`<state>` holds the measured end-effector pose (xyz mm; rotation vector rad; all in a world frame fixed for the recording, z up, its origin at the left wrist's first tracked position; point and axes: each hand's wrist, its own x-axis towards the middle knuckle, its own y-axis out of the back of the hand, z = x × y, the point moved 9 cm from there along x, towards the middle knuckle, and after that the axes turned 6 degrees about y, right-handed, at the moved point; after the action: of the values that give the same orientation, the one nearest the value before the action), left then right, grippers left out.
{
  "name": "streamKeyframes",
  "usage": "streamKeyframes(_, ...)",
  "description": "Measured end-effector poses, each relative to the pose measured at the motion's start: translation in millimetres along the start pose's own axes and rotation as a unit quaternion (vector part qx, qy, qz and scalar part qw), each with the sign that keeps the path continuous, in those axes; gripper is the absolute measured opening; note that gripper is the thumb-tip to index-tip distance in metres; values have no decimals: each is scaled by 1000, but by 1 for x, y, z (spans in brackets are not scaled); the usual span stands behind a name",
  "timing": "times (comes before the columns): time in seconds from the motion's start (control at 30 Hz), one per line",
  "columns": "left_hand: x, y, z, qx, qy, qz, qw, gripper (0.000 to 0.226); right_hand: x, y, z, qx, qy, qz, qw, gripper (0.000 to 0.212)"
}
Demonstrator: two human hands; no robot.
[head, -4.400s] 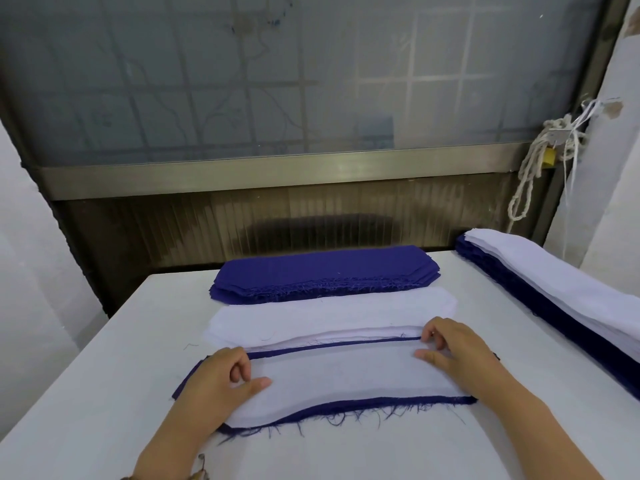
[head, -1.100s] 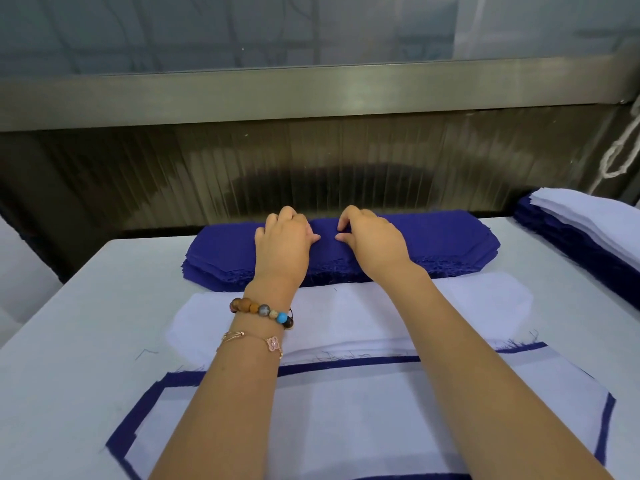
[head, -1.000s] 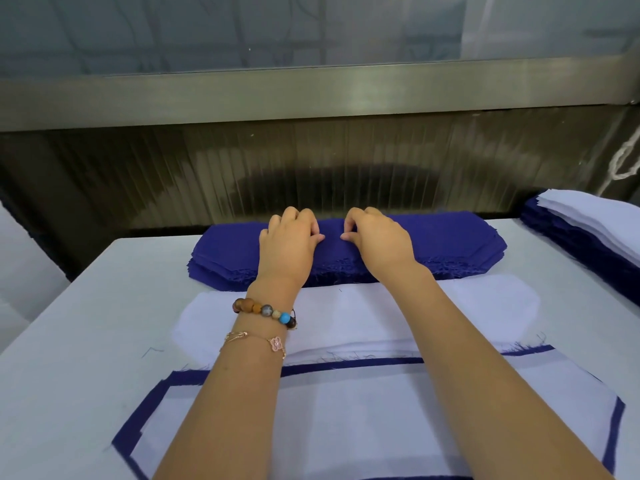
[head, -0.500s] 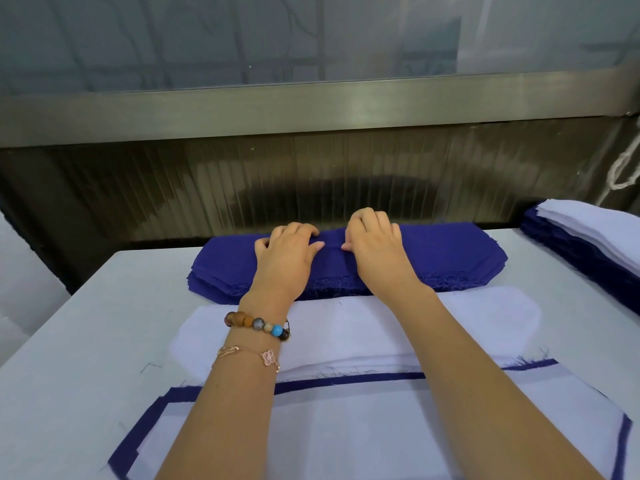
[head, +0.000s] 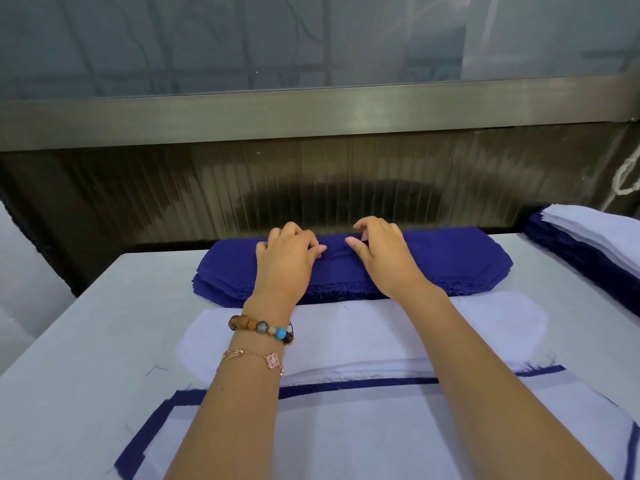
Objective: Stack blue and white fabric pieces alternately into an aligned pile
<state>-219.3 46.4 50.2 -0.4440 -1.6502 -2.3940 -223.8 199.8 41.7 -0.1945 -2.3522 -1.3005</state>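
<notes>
Now both my hands sit on top of the blue stack [head: 467, 261], at the far side of the table [head: 86, 341]. My left hand [head: 287, 258] and my right hand [head: 384, 258] are close together at its middle. Their fingers are curled, and each pinches the top blue piece [head: 334, 252], which wrinkles between them. I count four piles: the blue stack, one white stack [head: 363, 334] just in front of it, one near pile [head: 346, 438] closer still with white on blue, and one mixed pile [head: 588, 244] to its right. Two bracelets [head: 261, 329] ring my left wrist.
</notes>
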Motion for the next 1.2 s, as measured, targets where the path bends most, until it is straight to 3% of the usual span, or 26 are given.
streamKeyframes(0.07,-1,2,2,-10,2,15,1000,19,1,-3,0,-46,9,-27,999,37)
streamKeyframes(0.17,-3,-1,5,2,-10,9,1000,38,-2,-4,-5,-67,48,-21,996,26)
streamKeyframes(0.3,-5,4,9,-4,-35,37,999,19,-5,1,-13,-50,86,15,995,13)
streamKeyframes(0.37,-6,9,14,6,-54,62,997,12,-5,1,-17,-42,99,7,994,19)
streamKeyframes(0.47,-7,12,18,19,-57,59,996,17,-5,1,-19,-25,101,0,995,23)
streamKeyframes(0.6,-3,19,-5,14,14,31,999,14,-3,5,-3,-65,46,-20,997,28)
streamKeyframes(0.83,0,44,-78,79,143,8,987,30,-8,49,53,-152,-94,-45,983,28)
streamKeyframes(1.0,-4,47,-115,23,246,8,969,35,-23,81,88,-175,-213,-11,961,31)
streamKeyframes(1.2,-8,50,-124,-5,279,46,959,38,-40,109,112,-194,-304,48,932,31)
